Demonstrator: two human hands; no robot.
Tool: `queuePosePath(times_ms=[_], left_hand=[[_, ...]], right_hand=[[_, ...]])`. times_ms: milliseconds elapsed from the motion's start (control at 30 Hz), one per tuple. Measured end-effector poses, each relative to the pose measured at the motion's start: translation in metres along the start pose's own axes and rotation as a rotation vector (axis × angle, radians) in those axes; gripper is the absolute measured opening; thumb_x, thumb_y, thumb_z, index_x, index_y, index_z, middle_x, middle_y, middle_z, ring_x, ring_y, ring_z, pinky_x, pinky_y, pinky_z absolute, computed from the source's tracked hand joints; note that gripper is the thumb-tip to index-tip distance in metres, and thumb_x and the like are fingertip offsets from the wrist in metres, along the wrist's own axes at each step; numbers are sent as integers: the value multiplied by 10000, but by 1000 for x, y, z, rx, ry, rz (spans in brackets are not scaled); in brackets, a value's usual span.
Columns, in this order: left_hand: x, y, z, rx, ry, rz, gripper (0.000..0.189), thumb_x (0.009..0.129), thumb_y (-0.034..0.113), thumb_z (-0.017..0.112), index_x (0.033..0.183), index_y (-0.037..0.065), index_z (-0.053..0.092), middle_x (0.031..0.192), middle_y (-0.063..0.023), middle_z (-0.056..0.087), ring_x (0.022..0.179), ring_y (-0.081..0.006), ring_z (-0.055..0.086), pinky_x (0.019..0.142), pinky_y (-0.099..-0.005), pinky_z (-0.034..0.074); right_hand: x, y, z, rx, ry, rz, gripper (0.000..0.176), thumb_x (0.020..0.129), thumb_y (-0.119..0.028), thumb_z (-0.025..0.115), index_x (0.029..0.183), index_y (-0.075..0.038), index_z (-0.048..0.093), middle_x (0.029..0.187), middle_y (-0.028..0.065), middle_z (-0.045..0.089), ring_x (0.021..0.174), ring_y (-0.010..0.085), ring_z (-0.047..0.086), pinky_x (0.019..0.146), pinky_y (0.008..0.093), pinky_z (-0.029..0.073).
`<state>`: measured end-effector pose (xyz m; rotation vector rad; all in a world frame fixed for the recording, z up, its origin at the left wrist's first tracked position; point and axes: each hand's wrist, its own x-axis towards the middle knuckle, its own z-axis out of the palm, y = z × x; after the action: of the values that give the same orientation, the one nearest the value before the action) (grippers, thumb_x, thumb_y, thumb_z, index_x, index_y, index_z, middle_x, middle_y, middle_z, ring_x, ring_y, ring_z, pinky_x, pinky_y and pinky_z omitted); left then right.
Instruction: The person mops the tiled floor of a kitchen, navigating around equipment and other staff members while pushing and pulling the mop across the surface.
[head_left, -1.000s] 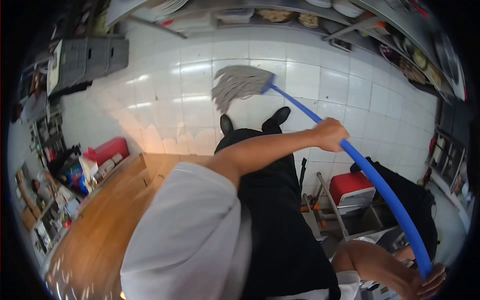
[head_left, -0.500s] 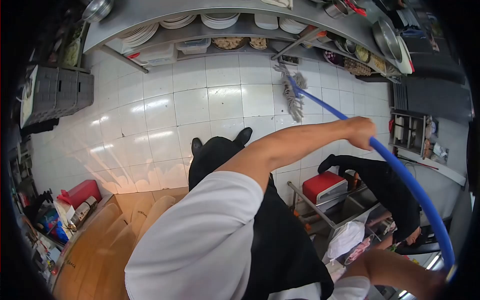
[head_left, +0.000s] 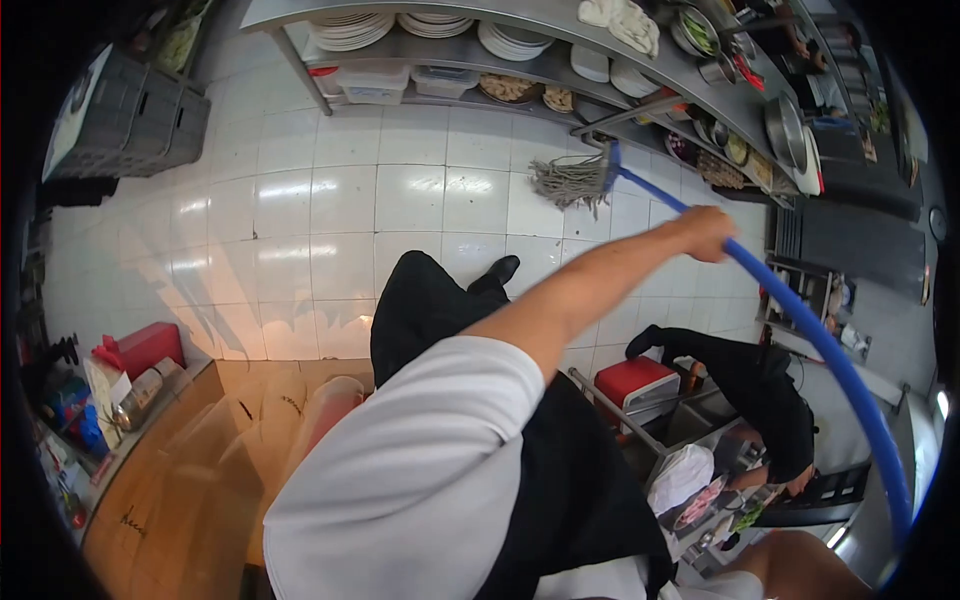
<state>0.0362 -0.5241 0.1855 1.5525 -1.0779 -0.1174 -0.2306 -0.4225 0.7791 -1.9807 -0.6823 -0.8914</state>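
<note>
My left hand (head_left: 708, 233) is closed around the blue handle of a mop (head_left: 832, 350), with that arm stretched across my front. The mop's grey string head (head_left: 572, 182) lies on the white tiled floor beside the foot of the steel shelving. From there the handle runs back toward the lower right edge of the view, looking curved through the lens. My right forearm (head_left: 810, 568) shows at the bottom right near the handle's upper end. The right hand itself is lost beyond the dark edge.
Steel shelving (head_left: 545, 72) with plates and food containers spans the far side. Grey crates (head_left: 135, 115) stand at left, a wooden surface (head_left: 185, 470) at lower left. On the right, a person in black (head_left: 750, 385) bends over a sink counter beside a red-lidded box (head_left: 637, 381).
The mop head has swung around and lies nearer the shelf leg, its strings now trailing left. My left hand has shifted slightly left and up in view. My view has turned somewhat.
</note>
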Motion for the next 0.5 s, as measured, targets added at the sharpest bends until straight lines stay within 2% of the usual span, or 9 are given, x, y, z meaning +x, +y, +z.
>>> queuePosePath(times_ms=[33, 100, 133, 167, 200, 267, 333, 400, 500], left_hand=[[-29, -25, -20, -7, -28, -106, 135, 746, 235, 680, 802, 120, 724, 856, -160, 721, 879, -387, 697, 777, -500, 556], [-89, -92, -46, 15, -25, -306, 174, 773, 279, 712, 797, 107, 721, 868, -167, 722, 893, -398, 692, 782, -503, 550], [-128, -113, -65, 58, 6, -383, 229, 783, 327, 735, 789, 100, 715, 871, -169, 721, 898, -400, 689, 782, -498, 547], [-170, -136, -74, 72, 31, -457, 238, 787, 333, 742, 787, 97, 714, 873, -173, 719, 900, -401, 687, 789, -495, 544], [-208, -156, -84, 88, 58, -529, 247, 790, 339, 749, 786, 95, 712, 876, -177, 718, 903, -403, 685, 796, -492, 542], [-279, -159, -105, 130, 102, -637, 242, 793, 316, 754, 766, 83, 693, 861, -180, 709, 899, -404, 674, 812, -479, 534], [-330, -123, -125, 194, 269, -679, 267, 808, 301, 759, 731, 64, 664, 826, -181, 689, 889, -402, 662, 818, -471, 523], [-377, -101, -146, 264, 411, -743, 296, 835, 285, 754, 706, 49, 631, 794, -179, 667, 856, -405, 642, 801, -478, 508], [-451, -83, -183, 351, 664, -815, 262, 856, 208, 756, 726, 27, 618, 782, -183, 645, 802, -421, 610, 769, -485, 484]], right_hand=[[-17, 35, -7, -831, 108, -489, 408, 1070, -420, 471, 821, -99, 502, 637, -32, 397, 469, 72, 368, 385, 246, 338], [-79, 111, 7, -1617, 75, -635, 362, 976, -341, 516, 685, -132, 460, 592, -23, 384, 465, 85, 364, 429, 276, 352], [-105, 142, 46, -1207, 70, -317, 373, 948, -292, 578, 639, -139, 436, 597, -18, 365, 491, 90, 359, 479, 277, 340], [-131, 174, 84, -783, 178, -66, 411, 920, -244, 640, 593, -145, 412, 602, -13, 346, 517, 94, 353, 528, 277, 329], [-142, 191, 137, -24, 383, 194, 433, 988, -292, 602, 624, -118, 444, 620, -10, 384, 525, 78, 376, 528, 265, 332], [-153, 217, 154, 181, 393, 195, 380, 975, -258, 616, 652, -112, 481, 615, -15, 386, 518, 75, 376, 517, 257, 337], [-156, 228, 160, 338, 421, 212, 326, 962, -225, 629, 680, -106, 517, 610, -19, 389, 510, 72, 376, 507, 248, 343], [-146, 246, 167, 556, 323, 324, 276, 962, -256, 653, 754, -96, 565, 609, -22, 401, 502, 74, 388, 502, 253, 364], [-137, 283, 230, 895, 170, 428, 316, 975, -340, 643, 787, -116, 526, 597, -19, 426, 472, 80, 401, 474, 259, 360]])
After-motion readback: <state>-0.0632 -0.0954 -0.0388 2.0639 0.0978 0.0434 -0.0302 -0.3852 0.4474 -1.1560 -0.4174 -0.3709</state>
